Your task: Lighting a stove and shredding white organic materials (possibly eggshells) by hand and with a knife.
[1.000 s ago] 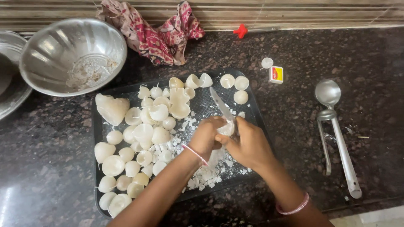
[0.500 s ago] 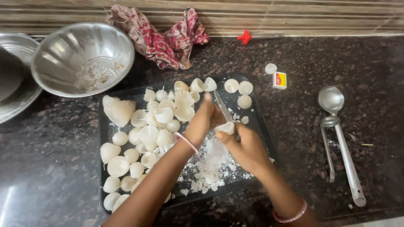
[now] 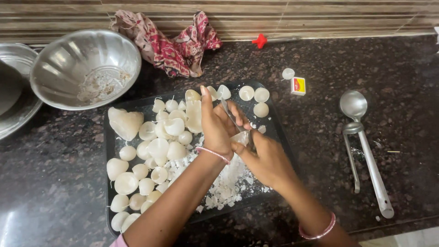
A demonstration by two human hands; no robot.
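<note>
A black tray (image 3: 279, 132) on the dark stone counter holds several white rounded pieces (image 3: 157, 148) and a heap of white chips (image 3: 226, 183). My left hand (image 3: 215, 126) is over the tray's middle with its fingers stretched upward, holding a small white piece (image 3: 240, 137) against a knife. My right hand (image 3: 267, 160) is just right of it, gripping the knife. The knife's thin blade (image 3: 228, 112) slants up and to the left between the two hands. The handle is hidden in my fist.
A steel bowl (image 3: 84, 68) with crumbs lies tilted at back left, on another steel vessel (image 3: 16, 98). A red patterned cloth (image 3: 176, 43) lies at the back. A steel ladle (image 3: 361, 137), a small yellow box (image 3: 298, 85) and a red bit (image 3: 259, 41) lie to the right.
My left hand's fingers have stretched out upward along the blade. Both hands stay together over the tray's middle, and the view has shifted slightly.
</note>
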